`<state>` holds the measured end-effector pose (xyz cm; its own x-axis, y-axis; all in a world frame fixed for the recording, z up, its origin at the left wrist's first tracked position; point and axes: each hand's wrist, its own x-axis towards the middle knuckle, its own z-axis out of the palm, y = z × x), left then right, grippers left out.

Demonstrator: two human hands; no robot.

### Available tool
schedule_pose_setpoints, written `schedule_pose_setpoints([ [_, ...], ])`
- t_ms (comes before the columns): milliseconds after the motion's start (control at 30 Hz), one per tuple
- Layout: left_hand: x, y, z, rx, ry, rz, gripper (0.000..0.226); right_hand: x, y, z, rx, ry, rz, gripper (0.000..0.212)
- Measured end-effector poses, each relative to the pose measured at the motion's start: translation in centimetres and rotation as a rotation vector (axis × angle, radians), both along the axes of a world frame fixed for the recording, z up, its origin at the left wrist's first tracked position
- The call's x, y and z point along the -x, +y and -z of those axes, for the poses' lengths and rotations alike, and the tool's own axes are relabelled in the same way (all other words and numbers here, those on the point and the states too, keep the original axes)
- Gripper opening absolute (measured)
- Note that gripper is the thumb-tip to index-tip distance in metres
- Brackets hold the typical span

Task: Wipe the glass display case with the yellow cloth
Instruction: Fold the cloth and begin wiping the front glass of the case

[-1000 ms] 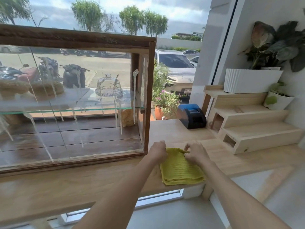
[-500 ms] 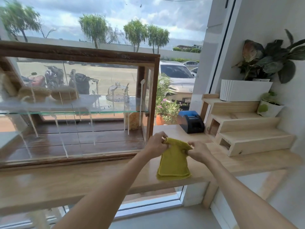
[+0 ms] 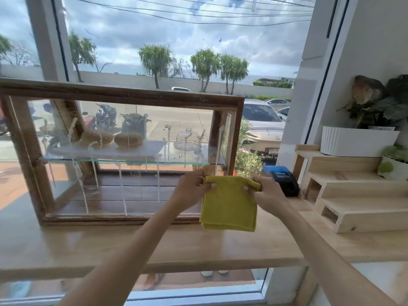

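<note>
Head view. Both hands raised in front of the display case (image 3: 123, 151), above the wooden counter (image 3: 154, 246). Left hand (image 3: 191, 191) pinches the top left corner of the yellow cloth (image 3: 229, 204); right hand (image 3: 268, 195) pinches the top right corner. Cloth hangs free between them, folded double, clear of the counter, in front of the case's lower right corner and its right frame post.

Judgement: the step is readying the cloth, and no wiping shows yet. To do it well, bunch or fold the cloth into a flat pad in one hand, then start at the top edge of the front pane and work down, since the white streaks (image 3: 122, 195) run vertically and drip toward the bottom rail. Overlapping passes; turn to a clean face once soiled.

Materials: cloth looks soft, nubby, absorbent, with limp drape. Case has a dark, rough-grained wooden frame with smooth, clear panes and a glass shelf (image 3: 132, 161) inside carrying round loaf-like items and a small glass dome. Counter is pale, smooth wood. Stepped wooden riser (image 3: 353, 204) toward the counter's right end, well apart from the cloth.
</note>
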<state>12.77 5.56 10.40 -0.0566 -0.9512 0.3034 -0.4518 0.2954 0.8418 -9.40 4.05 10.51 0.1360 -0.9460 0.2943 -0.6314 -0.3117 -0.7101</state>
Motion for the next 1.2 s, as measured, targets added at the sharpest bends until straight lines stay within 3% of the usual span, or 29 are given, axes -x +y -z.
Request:
schedule_pose_setpoints([
  [267,-3.1,0.0,-4.2,0.227,-0.080,-0.193,0.010,-4.9,-1.2,-2.2,0.352,0.044,0.331,0.016],
  [633,-4.1,-3.0,-9.4,0.587,-0.115,-0.292,0.010,-9.1,-4.1,-6.6,0.508,-0.348,0.388,0.004],
  [767,-4.4,-3.8,-10.8,0.665,-0.126,-0.300,0.010,-10.5,-4.9,-6.1,0.661,-0.495,0.377,0.012],
  [1000,-4.5,-4.9,-11.5,0.739,-0.168,-0.248,0.013,-13.0,-6.5,-4.6,0.745,-0.469,0.343,0.063],
  [1200,-5.1,-5.0,-11.2,0.725,-0.142,-0.129,0.016,-15.6,-7.7,-2.9,0.820,-0.190,0.500,0.048],
])
